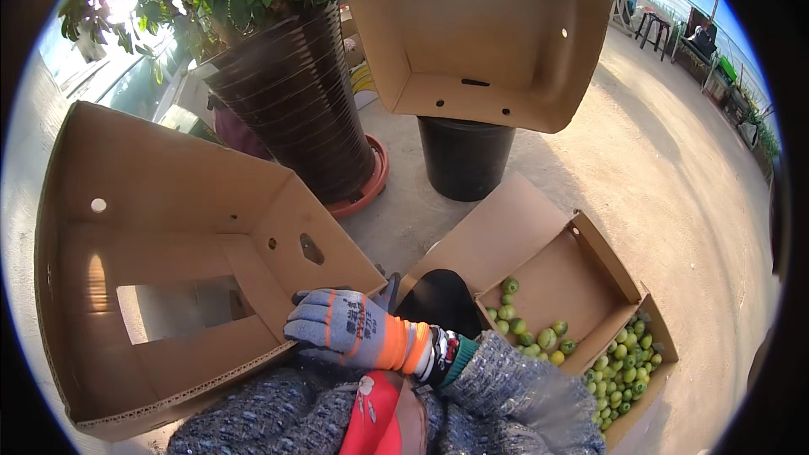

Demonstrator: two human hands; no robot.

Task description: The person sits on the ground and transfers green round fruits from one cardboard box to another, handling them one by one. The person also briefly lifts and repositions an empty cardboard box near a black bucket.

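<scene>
My right hand [344,325], in a grey and orange work glove, lies across the near right corner of a large open cardboard box [170,262]. Its palm side is hidden, so its grip does not show. My left sleeve [253,407] runs in along the bottom; the left hand is mostly hidden behind the right, and a bit of grey-blue and dark material beyond may be its glove. To the right, a shallow cardboard box [550,291] holds small green fruits [547,338] at its near end. Below it, another cardboard box [663,360] holds many more green fruits [622,366].
Ahead, a black bucket [468,158] stands under a tilted, open cardboard box [468,25]. A tall dark planter [297,101] with a leafy plant stands on a red saucer [379,180]. A round black object [442,303] sits beside my right hand. A stool [654,31] is far right.
</scene>
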